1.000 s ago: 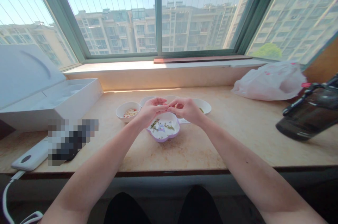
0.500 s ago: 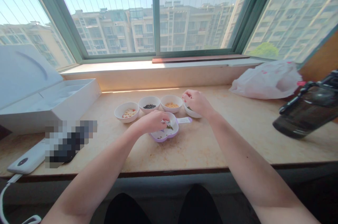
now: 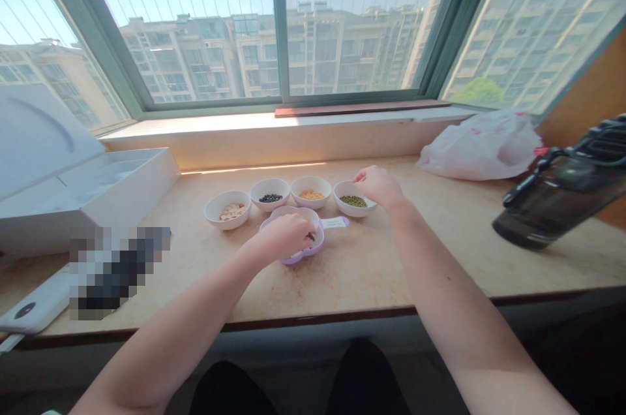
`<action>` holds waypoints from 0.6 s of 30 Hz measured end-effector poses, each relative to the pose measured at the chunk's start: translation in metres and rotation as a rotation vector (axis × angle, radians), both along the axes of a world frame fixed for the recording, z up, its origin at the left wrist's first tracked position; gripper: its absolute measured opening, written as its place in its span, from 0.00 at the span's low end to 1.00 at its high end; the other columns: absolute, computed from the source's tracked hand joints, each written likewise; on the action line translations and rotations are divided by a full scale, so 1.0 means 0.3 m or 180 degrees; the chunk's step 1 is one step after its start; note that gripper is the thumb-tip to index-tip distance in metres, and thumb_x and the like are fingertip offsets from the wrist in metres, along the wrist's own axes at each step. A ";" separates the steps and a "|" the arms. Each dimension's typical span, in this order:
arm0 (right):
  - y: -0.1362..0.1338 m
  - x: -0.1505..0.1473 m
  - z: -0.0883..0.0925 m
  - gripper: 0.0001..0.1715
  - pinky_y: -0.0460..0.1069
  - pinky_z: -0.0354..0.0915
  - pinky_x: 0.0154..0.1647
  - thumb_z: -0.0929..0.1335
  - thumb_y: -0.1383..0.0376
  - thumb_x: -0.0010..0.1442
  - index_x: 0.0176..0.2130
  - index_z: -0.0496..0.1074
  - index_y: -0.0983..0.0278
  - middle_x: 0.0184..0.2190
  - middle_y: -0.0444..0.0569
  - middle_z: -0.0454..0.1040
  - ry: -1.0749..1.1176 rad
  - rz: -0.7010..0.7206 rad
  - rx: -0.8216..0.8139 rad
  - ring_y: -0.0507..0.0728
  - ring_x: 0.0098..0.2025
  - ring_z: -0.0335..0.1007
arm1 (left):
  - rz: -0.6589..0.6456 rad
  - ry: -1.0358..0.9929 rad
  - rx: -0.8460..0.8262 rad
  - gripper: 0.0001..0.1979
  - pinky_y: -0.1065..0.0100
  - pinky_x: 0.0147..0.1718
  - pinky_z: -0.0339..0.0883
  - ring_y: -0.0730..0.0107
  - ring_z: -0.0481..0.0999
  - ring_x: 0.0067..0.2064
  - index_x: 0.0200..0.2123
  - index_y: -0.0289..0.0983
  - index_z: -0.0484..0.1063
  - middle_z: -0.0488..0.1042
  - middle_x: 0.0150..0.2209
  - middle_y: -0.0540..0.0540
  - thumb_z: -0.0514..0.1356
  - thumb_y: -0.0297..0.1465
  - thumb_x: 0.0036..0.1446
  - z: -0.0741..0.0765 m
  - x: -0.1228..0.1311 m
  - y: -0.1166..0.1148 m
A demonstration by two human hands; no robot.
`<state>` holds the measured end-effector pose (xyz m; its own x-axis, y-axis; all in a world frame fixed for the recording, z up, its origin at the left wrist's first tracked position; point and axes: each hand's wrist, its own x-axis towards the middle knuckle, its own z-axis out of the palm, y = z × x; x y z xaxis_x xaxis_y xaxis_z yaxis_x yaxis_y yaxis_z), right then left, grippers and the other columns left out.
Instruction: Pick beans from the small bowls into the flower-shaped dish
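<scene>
My left hand (image 3: 286,235) reaches into a white dish with a purple rim and handle (image 3: 320,246). Its fingers are pinched together at some dark green beans (image 3: 310,237), and the hand covers much of the dish. Over the right edge of a white bowl (image 3: 353,211) of green mung beans (image 3: 353,201), my right hand (image 3: 379,185) is held with its fingertips closed in a pinch. What either pinch holds is too small to make out. A label lies on the dish's handle (image 3: 335,223), which points right.
Three more white bowls stand in the row: one with pale slices (image 3: 233,211), one with black beans (image 3: 270,198), one with yellow kernels (image 3: 312,195). An open white box (image 3: 132,186) and a power bank (image 3: 36,304) are at left; a plastic bag (image 3: 479,147) and a dark bottle (image 3: 548,199) at right.
My left hand has moved lower into the dish, its fingertips now at the beans. My right hand has shifted up and right, uncovering the mung beans. The whole view has slid slightly.
</scene>
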<state>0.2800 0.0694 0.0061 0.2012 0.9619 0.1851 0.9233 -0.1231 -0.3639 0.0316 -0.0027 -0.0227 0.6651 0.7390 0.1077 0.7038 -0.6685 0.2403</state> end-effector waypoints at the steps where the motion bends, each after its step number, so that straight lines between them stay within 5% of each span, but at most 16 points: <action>1: 0.000 0.001 0.002 0.14 0.51 0.70 0.42 0.69 0.68 0.55 0.39 0.83 0.59 0.41 0.53 0.83 0.0011 0.0014 -0.0018 0.62 0.44 0.79 | 0.0027 0.0121 0.0052 0.09 0.64 0.36 0.64 0.59 0.76 0.34 0.24 0.38 0.77 0.75 0.27 0.43 0.58 0.25 0.52 0.000 0.004 0.003; 18: -0.004 -0.017 0.000 0.18 0.49 0.69 0.45 0.66 0.69 0.57 0.43 0.83 0.61 0.45 0.52 0.83 0.0066 0.0251 -0.0010 0.61 0.47 0.78 | -0.0186 0.0529 0.0338 0.10 0.67 0.36 0.66 0.62 0.78 0.40 0.34 0.37 0.77 0.79 0.39 0.44 0.56 0.23 0.56 0.003 0.017 0.022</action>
